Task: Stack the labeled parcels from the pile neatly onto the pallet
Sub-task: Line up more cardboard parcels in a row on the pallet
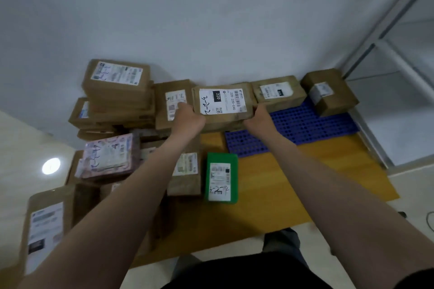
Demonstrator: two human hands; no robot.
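A flat brown parcel (223, 103) with a white label marked 220 is held between both my hands at the wall, above the left end of the blue perforated pallet (305, 124). My left hand (187, 117) grips its left edge and my right hand (260, 117) grips its right edge. Two more brown parcels stand on the pallet against the wall: a flat parcel (279, 94) right beside the held one and a smaller box (328, 91) at the far right. The pile of labeled parcels (117, 94) rises on the left.
A green parcel (220, 178) lies on the yellow mat (281, 183) in front of the pallet. A pink-patterned parcel (108, 155) and several brown ones crowd the left. A white metal frame (387, 54) stands at the right.
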